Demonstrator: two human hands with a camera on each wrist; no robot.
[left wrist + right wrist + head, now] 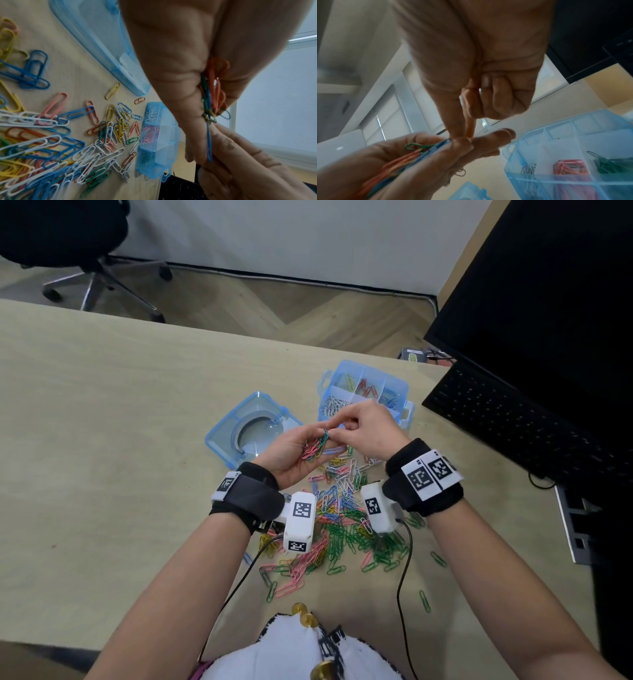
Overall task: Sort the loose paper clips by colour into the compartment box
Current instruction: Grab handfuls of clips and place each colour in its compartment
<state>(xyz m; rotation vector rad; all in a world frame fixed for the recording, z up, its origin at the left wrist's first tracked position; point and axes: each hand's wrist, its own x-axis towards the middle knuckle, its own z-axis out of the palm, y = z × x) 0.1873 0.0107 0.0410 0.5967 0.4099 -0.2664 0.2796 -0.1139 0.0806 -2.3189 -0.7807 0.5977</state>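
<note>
My left hand (291, 451) lies palm up above the table and grips a bunch of mixed paper clips (314, 446), orange, green and blue (214, 92). My right hand (368, 428) meets it from the right, its thumb and forefinger pinching the end of a blue clip (209, 143) that sticks out of the bunch (412, 154). Its other fingers are curled in. Just behind the hands stands the blue compartment box (404, 386), lid off, with white, pink and green clips in separate compartments (544, 131). The loose pile of clips (342, 525) spreads over the table under my wrists.
The box's blue lid (253, 429) lies to the left of the hands. A black keyboard (513, 419) and monitor (548, 285) fill the right side. Cables (402, 577) run from the wrist cameras over the table. An office chair (68, 241) stands beyond the far edge.
</note>
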